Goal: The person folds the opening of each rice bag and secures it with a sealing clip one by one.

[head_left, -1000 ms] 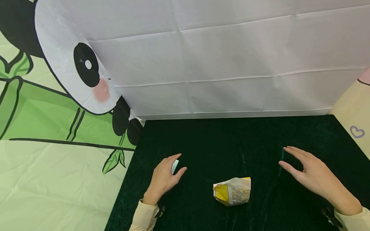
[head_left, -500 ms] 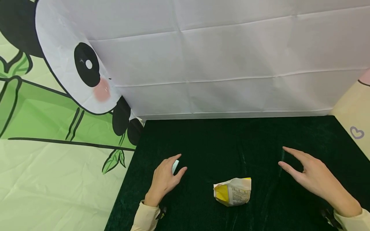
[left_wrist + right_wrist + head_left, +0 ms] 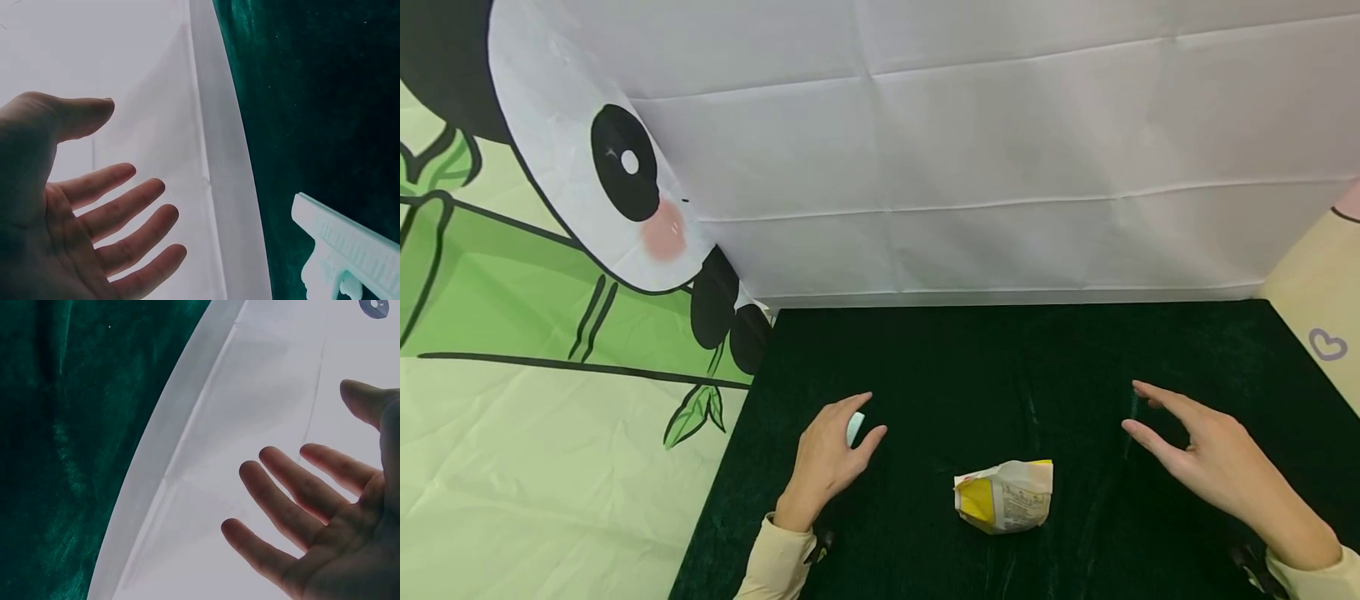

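My left hand [image 3: 829, 458] hovers over the left part of the dark green cloth, holding nothing. In the left wrist view its fingers [image 3: 128, 215] are spread and relaxed. A pale mint toy pistol [image 3: 340, 244] lies on the cloth beyond them; from the head, the hand hides all but a small end of the pistol [image 3: 855, 427]. Between my hands sits a crumpled white-and-yellow packet [image 3: 1006, 498] with small print, its contents unseen. My right hand [image 3: 1213, 454] is held to the right, also with nothing in it, its fingers [image 3: 294, 497] loosely extended and apart from the packet.
The dark green cloth [image 3: 955, 367] covers the table up to a white fabric backdrop [image 3: 985, 167]. A printed panda-and-bamboo sheet [image 3: 550, 300] hangs on the left. At the right edge is a cream sheet [image 3: 1311, 283] with a heart outline.
Hardly anything differs. My left hand's fingertips have risen very slightly in the head view, and the right fingers have shifted a little. Packet and toy pistol stay where they were.
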Demonstrator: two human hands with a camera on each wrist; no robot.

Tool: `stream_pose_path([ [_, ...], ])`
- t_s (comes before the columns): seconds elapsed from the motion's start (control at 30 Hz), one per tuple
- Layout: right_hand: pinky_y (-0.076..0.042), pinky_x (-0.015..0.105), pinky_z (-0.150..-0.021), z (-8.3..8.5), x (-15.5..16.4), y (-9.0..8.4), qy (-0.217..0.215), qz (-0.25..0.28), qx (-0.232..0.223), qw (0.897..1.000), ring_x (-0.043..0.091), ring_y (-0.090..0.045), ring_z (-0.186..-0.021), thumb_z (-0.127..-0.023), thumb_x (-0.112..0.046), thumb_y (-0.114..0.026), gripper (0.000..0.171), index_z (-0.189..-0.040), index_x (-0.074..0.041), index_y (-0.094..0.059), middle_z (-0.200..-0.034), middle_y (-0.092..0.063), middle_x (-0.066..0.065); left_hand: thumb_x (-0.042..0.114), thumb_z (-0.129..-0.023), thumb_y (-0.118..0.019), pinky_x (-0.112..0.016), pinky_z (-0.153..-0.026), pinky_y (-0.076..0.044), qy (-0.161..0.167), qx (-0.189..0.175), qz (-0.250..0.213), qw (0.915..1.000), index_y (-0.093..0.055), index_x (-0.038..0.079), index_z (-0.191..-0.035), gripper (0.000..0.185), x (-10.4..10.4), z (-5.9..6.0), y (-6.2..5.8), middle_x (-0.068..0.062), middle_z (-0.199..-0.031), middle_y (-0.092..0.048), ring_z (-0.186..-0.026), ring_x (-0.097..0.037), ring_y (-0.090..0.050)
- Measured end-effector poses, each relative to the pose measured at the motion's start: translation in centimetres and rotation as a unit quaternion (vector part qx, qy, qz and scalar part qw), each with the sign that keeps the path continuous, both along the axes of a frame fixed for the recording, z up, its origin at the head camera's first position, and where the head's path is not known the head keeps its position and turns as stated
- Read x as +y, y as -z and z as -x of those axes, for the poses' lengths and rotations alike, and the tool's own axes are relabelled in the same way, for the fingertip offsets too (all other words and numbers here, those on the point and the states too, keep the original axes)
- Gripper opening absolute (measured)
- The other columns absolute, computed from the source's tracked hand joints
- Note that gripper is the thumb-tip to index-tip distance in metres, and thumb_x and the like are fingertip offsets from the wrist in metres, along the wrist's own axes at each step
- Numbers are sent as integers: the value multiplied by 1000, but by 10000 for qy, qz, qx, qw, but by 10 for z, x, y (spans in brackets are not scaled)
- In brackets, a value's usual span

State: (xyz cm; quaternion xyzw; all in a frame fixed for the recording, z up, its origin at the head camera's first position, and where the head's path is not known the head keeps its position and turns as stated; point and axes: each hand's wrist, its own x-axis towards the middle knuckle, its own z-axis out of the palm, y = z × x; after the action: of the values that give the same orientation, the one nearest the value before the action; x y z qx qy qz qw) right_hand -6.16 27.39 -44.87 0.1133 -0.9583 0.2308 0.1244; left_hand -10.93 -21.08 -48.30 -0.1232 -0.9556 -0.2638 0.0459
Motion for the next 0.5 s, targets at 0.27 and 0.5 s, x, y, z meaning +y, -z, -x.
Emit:
stream_pose_path([
  [0.27,-46,27,-64,-3,-3,-3,-58,94,29,9999,13,-61,-86,-98,-31,-78,54,-143,-3,-63,-131,-73,24,46,-102,-70,-58,-109,-54,91,-97,-37,9999,-59,24,-150,54,0,0,0,-5,-153,-63,-138,-30,-60],
  [0.5,-46,26,-67,-4,-8,-4,-124,169,1,9998,15,-63,-91,-99,-30,-78,52,-142,-5,-65,-132,-74,21,46,-102,-70,-58,-109,-54,147,-116,-55,9998,-60,25,-149,53,0,-1,2,-5,-152,-63,-138,-30,-60],
])
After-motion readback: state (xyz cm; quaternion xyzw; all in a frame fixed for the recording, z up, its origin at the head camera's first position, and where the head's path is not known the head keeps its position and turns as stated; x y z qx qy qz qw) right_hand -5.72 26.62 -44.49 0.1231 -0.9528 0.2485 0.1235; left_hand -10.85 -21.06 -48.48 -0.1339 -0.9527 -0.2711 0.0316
